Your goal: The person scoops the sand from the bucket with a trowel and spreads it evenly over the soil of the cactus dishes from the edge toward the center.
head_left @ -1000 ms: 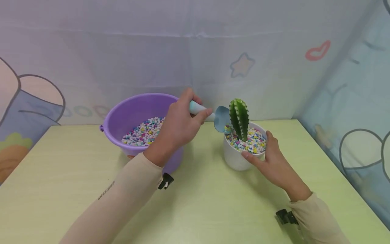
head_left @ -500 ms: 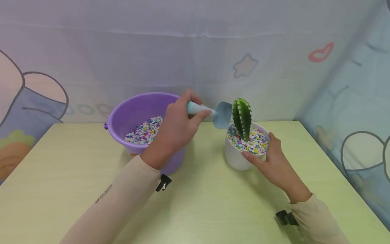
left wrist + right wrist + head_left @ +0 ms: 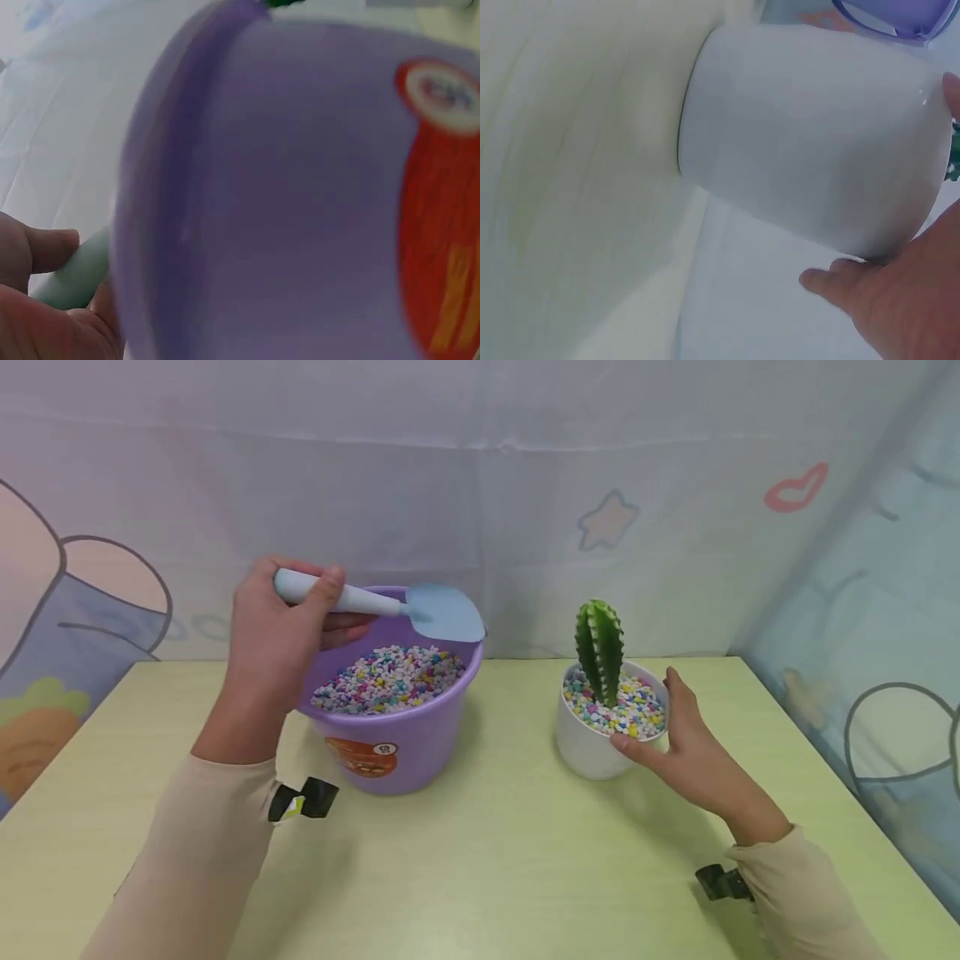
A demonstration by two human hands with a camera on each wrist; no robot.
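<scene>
My left hand (image 3: 270,639) grips the pale handle of a small light-blue shovel (image 3: 446,613), its blade over the back right part of the purple bucket (image 3: 431,743). Multicoloured pebbles (image 3: 386,681) fill the lower part of that bucket. In the left wrist view the bucket wall (image 3: 300,187) hides most of the shovel. On the right stands a white pot (image 3: 588,752) with a green cactus (image 3: 598,652) upright among similar pebbles. My right hand (image 3: 693,756) holds the pot's right side, thumb at the near rim and fingers round the far side.
Both containers stand on a pale yellow-green table (image 3: 510,860), with a gap between them. A printed cloth backdrop (image 3: 517,527) hangs behind the table, and a bluish one (image 3: 900,610) along its right edge.
My left hand has carried the shovel left, from beside the cactus to over the purple bucket. My right hand has stayed on the pot.
</scene>
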